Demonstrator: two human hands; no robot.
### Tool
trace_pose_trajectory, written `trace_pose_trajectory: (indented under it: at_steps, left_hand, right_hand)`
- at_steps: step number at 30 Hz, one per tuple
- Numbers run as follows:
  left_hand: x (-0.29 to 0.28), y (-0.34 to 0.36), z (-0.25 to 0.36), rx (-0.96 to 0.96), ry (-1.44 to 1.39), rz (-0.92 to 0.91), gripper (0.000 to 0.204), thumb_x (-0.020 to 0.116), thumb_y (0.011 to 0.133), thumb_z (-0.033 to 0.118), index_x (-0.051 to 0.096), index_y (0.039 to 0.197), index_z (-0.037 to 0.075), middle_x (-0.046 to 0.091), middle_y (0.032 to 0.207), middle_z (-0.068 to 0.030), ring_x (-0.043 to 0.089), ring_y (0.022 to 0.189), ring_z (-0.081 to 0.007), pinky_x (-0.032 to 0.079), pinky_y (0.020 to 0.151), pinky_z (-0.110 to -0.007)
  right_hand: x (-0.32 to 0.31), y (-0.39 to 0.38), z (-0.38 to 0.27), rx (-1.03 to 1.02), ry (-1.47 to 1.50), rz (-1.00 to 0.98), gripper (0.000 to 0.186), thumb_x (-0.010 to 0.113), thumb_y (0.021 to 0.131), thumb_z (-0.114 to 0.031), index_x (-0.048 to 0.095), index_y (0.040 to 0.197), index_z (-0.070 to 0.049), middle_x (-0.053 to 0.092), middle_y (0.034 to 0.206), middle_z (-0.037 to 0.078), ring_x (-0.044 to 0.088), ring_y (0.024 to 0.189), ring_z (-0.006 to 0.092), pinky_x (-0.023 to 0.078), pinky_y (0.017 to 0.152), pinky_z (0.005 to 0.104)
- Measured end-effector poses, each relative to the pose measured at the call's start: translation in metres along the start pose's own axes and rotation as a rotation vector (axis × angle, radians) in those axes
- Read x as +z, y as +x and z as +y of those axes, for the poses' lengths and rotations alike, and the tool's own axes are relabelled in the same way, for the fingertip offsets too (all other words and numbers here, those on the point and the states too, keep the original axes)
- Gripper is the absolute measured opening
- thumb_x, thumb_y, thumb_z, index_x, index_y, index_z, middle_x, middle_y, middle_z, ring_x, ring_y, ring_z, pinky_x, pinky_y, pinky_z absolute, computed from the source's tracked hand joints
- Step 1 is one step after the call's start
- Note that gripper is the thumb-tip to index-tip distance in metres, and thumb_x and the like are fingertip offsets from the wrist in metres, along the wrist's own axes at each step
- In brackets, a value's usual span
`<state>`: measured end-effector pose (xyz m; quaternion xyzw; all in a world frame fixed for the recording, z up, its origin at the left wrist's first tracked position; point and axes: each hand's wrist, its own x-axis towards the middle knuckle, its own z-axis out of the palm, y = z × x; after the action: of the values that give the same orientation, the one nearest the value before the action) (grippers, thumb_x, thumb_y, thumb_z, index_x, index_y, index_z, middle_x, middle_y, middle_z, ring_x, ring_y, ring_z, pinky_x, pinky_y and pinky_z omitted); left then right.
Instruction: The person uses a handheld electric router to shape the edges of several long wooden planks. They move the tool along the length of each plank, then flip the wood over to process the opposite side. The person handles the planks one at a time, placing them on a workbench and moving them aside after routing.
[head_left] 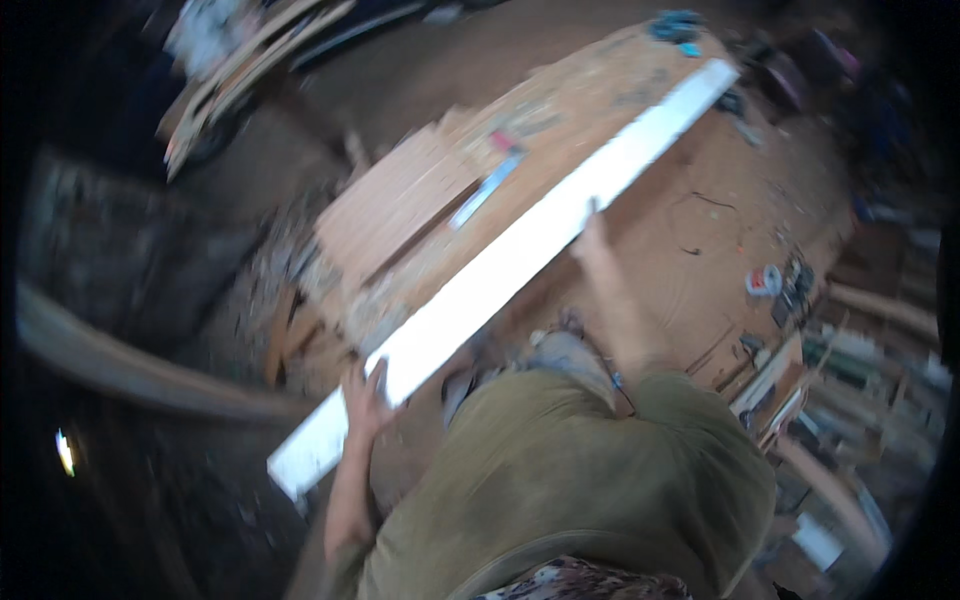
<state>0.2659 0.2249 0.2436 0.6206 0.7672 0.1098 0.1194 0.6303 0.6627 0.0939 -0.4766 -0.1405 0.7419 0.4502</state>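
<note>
A long, narrow white board (500,275) stretches diagonally in front of me, from lower left to upper right. My left hand (368,402) grips it toward its near left end, with fingers spread over the upper face. Farther along, my right hand (592,240) holds the near edge, one digit showing on top and the others hidden beneath. The board lies over a brown workbench (690,245); whether it touches the bench I cannot tell. Motion blurs the picture.
On the bench beyond the board are a brown wooden panel (395,205) and a try square with a pale blade (487,190). To the right stands a small white and red can (763,281). Teal objects (675,27) lie at the far end. Wood pieces (880,370) are piled at right.
</note>
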Motion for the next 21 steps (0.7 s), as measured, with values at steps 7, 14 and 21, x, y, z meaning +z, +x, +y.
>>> trace_pose_trajectory:
  at_steps: [7,14,21]
  left_hand:
    - [0.058,0.016,-0.048,-0.085,-0.063,-0.208,0.102,0.092,0.058,0.032,0.049,0.149,0.019,0.047,0.141,-0.0210,0.044,0.128,-0.0419,0.037,0.109,-0.053]
    - [0.125,0.033,-0.090,-0.100,-0.080,-0.201,0.101,0.090,0.062,0.029,0.044,0.151,0.020,0.045,0.142,-0.0215,0.043,0.129,-0.0416,0.034,0.111,-0.054]
    - [0.171,0.043,-0.117,-0.140,-0.032,-0.260,0.103,0.091,0.064,0.029,0.039,0.152,0.019,0.043,0.144,-0.0184,0.040,0.133,-0.0393,0.028,0.117,-0.055]
  right_hand:
    - [-0.140,-0.116,0.040,0.088,-0.334,0.268,0.098,0.048,0.099,-0.067,0.002,0.164,-0.010,0.018,0.164,0.028,0.044,0.141,0.0434,0.040,0.116,0.0520]
    - [-0.299,-0.297,0.016,0.323,-0.355,0.894,0.080,0.040,0.102,-0.067,0.037,0.150,-0.004,0.064,0.110,0.015,0.069,0.086,0.0295,0.059,0.071,0.0383]
    - [-0.282,-0.331,0.021,0.292,-0.438,0.760,0.062,0.044,0.102,-0.066,0.060,0.105,-0.006,0.059,0.074,0.009,0.058,0.059,0.0240,0.053,0.056,0.0347]
